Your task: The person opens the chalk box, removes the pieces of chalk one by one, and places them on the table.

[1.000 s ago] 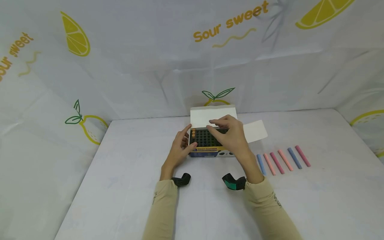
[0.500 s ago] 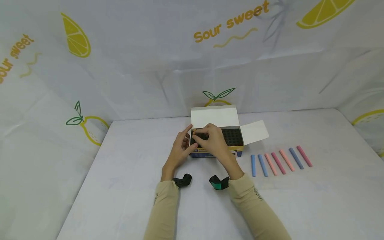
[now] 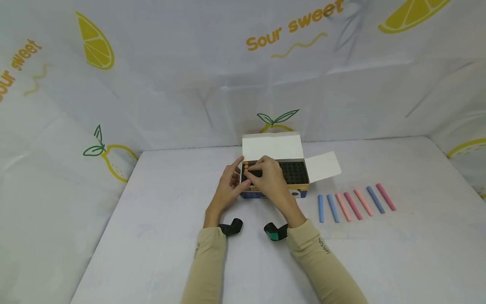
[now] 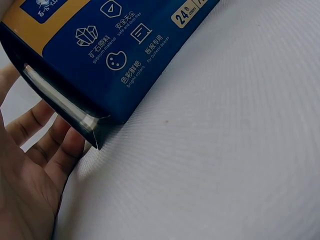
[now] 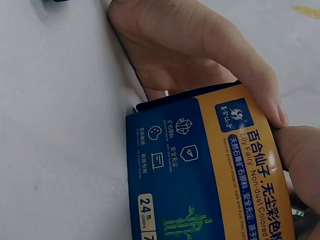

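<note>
bracing the box (image 3: 298, 187) on the counter (image 3: 152, 219) with left hand (image 3: 227, 185) clamped round its left end, probably against sliding, while pinching an orange chalk (image 3: 246, 170) inside with right hand (image 3: 270, 177). seeing loose chalks (image 3: 353, 206) spaced out rightward, guessing for easy grabbing tbh.

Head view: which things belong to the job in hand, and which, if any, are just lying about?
In the job:
box, gripped by the left hand
orange sticks in it, at the right hand
seven coloured sticks to the right, probably

Background, rather than lying about:
lemon-print backdrop
white table
</note>
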`<state>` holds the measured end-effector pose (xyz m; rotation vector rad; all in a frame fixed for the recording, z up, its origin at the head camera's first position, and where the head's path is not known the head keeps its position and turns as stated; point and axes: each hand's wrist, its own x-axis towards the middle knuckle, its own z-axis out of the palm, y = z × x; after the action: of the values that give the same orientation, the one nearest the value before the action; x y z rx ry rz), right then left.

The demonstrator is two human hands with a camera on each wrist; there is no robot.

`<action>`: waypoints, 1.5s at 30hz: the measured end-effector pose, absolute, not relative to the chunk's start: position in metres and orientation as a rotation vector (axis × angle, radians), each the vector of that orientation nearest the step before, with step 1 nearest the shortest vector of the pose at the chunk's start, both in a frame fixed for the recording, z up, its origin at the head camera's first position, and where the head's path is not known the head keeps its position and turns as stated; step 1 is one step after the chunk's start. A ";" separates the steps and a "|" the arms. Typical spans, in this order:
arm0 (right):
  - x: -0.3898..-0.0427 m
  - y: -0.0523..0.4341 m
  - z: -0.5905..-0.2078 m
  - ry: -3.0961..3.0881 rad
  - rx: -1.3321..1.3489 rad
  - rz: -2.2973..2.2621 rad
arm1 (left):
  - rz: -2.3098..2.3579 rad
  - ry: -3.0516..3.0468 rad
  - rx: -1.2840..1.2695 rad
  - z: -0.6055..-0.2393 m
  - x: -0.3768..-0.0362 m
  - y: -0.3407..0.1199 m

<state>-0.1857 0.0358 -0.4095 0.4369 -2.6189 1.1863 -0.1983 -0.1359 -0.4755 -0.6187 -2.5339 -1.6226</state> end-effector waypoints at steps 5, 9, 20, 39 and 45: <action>-0.185 0.036 -0.410 -2.600 0.459 1.173 | -1.620 -2.546 -0.615 -0.476 -0.198 -0.137; -0.185 0.036 -0.409 -2.533 0.462 1.229 | -1.613 -2.550 -0.616 -0.476 -0.198 -0.137; -0.189 0.035 -0.405 -2.478 0.429 1.369 | -1.588 -2.568 -0.631 -0.476 -0.199 -0.135; -0.194 0.033 -0.396 -2.398 0.420 1.424 | -1.569 -2.563 -0.614 -0.478 -0.197 -0.135; -0.192 0.039 -0.380 -2.263 0.450 1.443 | -1.586 -2.559 -0.603 -0.477 -0.198 -0.137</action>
<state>-0.1917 0.0391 -0.3798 0.4502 -2.2625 1.4432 -0.1978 -0.1368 -0.4766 -0.6034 -2.5591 -1.5864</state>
